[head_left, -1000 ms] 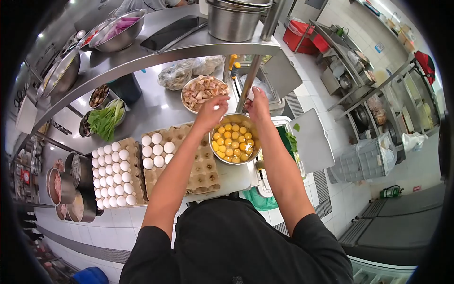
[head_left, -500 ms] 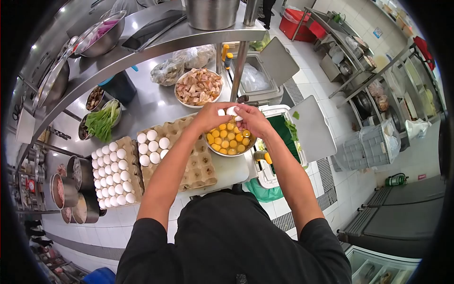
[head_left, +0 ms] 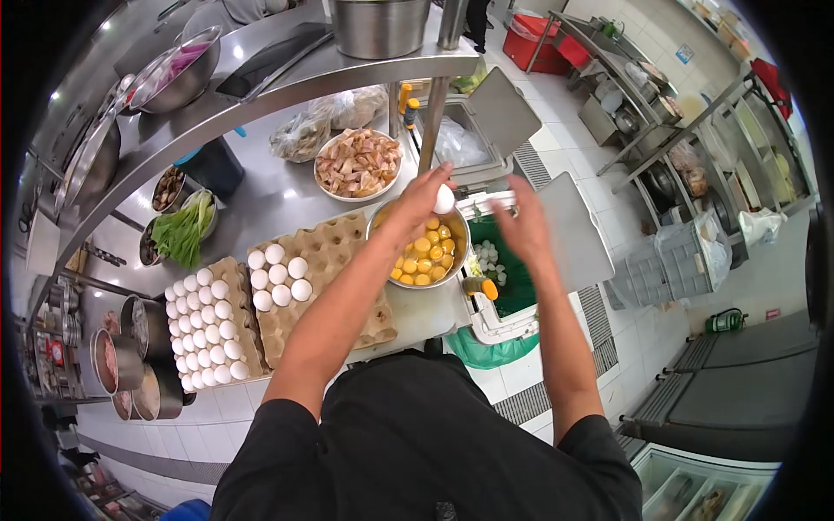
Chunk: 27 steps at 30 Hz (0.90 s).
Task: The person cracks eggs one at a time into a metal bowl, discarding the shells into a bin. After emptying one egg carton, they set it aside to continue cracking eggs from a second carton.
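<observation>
My left hand (head_left: 420, 201) is closed around a white egg (head_left: 444, 200) above the far rim of a metal bowl. Many cracked eggs with whole yolks (head_left: 423, 259) lie in this bowl (head_left: 465, 246). To its right, my right hand (head_left: 523, 224) hangs over a bin lined with a green bag (head_left: 519, 282); motion blurs its fingers. White eggshells (head_left: 489, 259) lie inside the bin. Left of the bowl is a cardboard egg tray (head_left: 334, 252) with several eggs at its left end. Beside it stands a fuller egg tray (head_left: 245, 304).
A bowl of cut raw meat (head_left: 358, 163) sits behind the egg bowl. Leafy greens (head_left: 184, 234) and a dark container (head_left: 213, 165) stand farther left. A metal shelf (head_left: 287, 91) crosses above the counter, with a post near my left hand. The bin's grey lid (head_left: 569, 230) stands raised.
My hands were together over the bowl, holding white eggs or shells. They have parted: the right moved rightward over the bin, while the left stays above the bowl with an egg.
</observation>
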{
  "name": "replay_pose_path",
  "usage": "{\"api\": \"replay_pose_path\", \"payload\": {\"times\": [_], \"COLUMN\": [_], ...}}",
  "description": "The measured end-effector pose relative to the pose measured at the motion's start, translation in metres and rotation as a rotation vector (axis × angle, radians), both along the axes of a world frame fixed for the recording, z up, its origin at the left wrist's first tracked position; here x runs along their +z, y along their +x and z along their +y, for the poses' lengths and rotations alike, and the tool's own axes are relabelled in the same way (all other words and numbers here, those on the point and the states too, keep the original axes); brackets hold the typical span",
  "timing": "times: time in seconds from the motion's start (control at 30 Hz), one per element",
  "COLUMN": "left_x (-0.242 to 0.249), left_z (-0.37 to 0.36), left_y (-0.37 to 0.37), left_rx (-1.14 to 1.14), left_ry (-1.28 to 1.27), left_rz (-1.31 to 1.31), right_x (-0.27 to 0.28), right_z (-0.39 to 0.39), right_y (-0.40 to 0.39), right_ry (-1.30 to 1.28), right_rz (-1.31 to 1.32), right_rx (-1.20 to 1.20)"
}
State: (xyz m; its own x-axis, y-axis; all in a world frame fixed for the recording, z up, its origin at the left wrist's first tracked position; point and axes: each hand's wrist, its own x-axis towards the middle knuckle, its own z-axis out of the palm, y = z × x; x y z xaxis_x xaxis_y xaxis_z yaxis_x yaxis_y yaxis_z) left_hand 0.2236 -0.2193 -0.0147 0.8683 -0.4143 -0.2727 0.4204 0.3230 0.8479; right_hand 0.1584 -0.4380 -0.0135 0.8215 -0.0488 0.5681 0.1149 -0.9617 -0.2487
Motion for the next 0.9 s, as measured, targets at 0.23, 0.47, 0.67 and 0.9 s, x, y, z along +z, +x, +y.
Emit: {"api": "replay_pose_path", "payload": {"times": [0.23, 0.47, 0.67, 0.9], "left_x": [-0.009, -0.011, -0.005, -0.005], "left_z": [0.021, 0.051, 0.053, 0.064], "left_y": [-0.005, -0.001, 0.013, 0.01], "left_rx": [-0.018, 0.102, 0.109, -0.232], "left_ry": [0.001, 0.273, 0.523, 0.589], "left_rz": [-0.007, -0.128, -0.623, -0.677], "right_x": [-0.013, -0.032, -0.01, -0.018], "right_z": [0.084, 0.113, 0.088, 0.081], "right_y": [0.051, 0.115, 0.078, 0.042], "right_ry": [0.97, 1.619, 1.779, 1.605], "right_rz": [0.22, 0.129, 0.605, 0.893], "right_rx": [0.275, 0.029, 0.482, 0.561]}}
